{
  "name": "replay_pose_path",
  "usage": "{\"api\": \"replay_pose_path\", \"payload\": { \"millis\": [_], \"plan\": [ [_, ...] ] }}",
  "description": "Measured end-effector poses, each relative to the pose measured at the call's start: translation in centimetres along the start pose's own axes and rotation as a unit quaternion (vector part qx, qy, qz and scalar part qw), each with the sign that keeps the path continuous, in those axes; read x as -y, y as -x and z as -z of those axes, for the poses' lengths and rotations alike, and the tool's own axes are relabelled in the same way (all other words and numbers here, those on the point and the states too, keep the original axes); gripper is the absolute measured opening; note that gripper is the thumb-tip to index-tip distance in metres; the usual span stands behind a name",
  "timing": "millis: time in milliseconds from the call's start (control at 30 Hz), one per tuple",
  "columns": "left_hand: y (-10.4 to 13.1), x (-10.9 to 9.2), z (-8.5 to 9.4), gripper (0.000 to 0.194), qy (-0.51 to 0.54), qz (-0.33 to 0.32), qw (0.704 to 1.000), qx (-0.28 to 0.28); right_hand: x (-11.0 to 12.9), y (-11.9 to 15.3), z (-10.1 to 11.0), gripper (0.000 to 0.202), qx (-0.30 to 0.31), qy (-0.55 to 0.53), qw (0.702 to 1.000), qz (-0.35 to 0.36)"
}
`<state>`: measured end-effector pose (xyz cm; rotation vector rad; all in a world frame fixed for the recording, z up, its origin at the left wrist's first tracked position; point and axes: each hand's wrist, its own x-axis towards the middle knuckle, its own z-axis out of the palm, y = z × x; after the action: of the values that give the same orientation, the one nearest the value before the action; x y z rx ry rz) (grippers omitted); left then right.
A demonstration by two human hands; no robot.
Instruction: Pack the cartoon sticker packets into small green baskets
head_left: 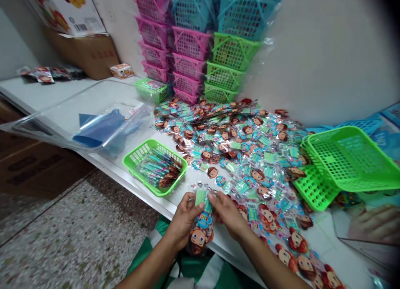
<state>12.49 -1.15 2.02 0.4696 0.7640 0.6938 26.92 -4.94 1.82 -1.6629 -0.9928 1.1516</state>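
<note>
Right at the near edge of the bench (168, 140), the packets (203, 222) are up in both hands, overlapping so much that I can't tell how many. They're pretty bright: clear shiny film, pale green strips up top, then blue with chunky multicoloured letters. Down at the bottom is a big-eyed cartoon face with brown hair, and another face peeks out behind it. Small ring shapes stick up past the top end.

The left hand (183, 222) has its grip closed on the left side, thumb laid across the front. The right hand (229, 214) has its grip pinching the upper right part.

Just beyond the left hand sits a green basket (127, 160) loaded with similar packs, their blue-green ends to the left, brown ends to the right. A big messy pile (243, 155) of cartoon packs spreads over the bench, some faces brown-haired, others redder.
</note>
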Motion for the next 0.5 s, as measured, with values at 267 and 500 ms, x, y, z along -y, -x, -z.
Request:
{"api": "replay_pose_path", "payload": {
  "millis": [267, 500],
  "plan": [
    [0.4, -0.4, 0.1, 0.034, -0.015, 0.002, 1.000, -0.018, -0.6, -0.6, -0.1, 0.032, 0.008, -0.128, 0.992, -0.016],
    [0.6, 0.5, -0.5, 0.042, 0.006, -0.017, 1.000, 0.016, -0.4, -0.4, -2.0, 0.039, -0.081, -0.032, 0.996, 0.026]
  ]
}}
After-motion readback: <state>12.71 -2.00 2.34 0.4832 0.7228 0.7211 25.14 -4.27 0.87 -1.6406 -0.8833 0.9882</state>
